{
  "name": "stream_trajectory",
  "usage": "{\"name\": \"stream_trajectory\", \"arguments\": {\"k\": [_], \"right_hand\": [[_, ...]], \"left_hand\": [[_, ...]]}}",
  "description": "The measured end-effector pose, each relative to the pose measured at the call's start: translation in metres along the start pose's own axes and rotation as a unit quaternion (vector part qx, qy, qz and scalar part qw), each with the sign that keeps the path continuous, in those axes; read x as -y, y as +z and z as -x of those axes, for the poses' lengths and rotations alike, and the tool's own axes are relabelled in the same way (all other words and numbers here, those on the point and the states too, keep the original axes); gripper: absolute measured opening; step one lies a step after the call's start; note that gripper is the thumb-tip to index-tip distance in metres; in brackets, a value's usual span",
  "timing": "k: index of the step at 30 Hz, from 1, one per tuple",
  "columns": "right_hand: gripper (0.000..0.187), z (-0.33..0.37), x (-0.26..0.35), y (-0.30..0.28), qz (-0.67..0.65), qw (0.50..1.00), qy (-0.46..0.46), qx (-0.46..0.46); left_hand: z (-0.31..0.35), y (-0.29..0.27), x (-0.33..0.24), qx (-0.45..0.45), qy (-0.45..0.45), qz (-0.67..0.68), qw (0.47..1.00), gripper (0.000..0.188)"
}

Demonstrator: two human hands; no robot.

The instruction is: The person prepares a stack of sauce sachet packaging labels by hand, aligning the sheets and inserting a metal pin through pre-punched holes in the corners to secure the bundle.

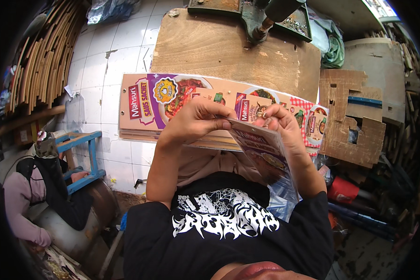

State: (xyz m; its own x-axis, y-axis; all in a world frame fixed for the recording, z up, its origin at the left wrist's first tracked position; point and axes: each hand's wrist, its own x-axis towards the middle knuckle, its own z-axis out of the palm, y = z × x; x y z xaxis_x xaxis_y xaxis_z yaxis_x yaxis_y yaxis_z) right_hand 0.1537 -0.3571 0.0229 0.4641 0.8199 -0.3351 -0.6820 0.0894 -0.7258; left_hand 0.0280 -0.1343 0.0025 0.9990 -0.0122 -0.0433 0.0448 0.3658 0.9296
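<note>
A: Left hand (198, 119) — what's it doing?
B: Grasping. Thumb and forefinger are pinched on the top left corner of the held sign (259, 144).

A: And the right hand (284, 123)?
B: Fingers bent, bunched at the sign's top edge. Whether they grip it or some small piece — can't be told from this angle.

A: Where's the held sign?
B: In front of the person's chest, above the lap, tilted, print side up. Its far end slopes down beside the right forearm.

A: Under the hands?
B: A stack (144, 126) of long printed signs, lying on the near part of the table (191, 42). Its left end juts past the table edge, with 2 eyelets (124, 91) there on the top sign.

A: Rest of the table?
B: Press (259, 30) at the far side, 2 trays (214, 5) flanking it, small parts in the right tray.

A: Around it?
B: Cardboard (336, 137) and a green bag (335, 51) to the right. Blue stool (93, 158) on the left, stacked boards (46, 51) beyond it.
</note>
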Motion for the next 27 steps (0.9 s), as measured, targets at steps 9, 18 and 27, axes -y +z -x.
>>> {"name": "stream_trajectory", "arguments": {"k": [9, 18, 27], "right_hand": [[0.028, 0.001, -0.035, 0.024, 0.015, 0.990, -0.141, -0.001], [0.018, 0.016, -0.048, 0.062, 0.121, 0.961, -0.247, -0.035], [0.026, 0.018, -0.052, 0.061, 0.183, 0.945, -0.262, -0.076]], "left_hand": [[-0.002, -0.003, 0.000, 0.073, 0.006, -0.023, 0.997, 0.018], [-0.004, -0.005, 0.012, 0.087, 0.070, 0.027, 0.993, 0.027], [-0.001, -0.003, 0.010, 0.062, 0.017, 0.067, 0.996, 0.036]]}}
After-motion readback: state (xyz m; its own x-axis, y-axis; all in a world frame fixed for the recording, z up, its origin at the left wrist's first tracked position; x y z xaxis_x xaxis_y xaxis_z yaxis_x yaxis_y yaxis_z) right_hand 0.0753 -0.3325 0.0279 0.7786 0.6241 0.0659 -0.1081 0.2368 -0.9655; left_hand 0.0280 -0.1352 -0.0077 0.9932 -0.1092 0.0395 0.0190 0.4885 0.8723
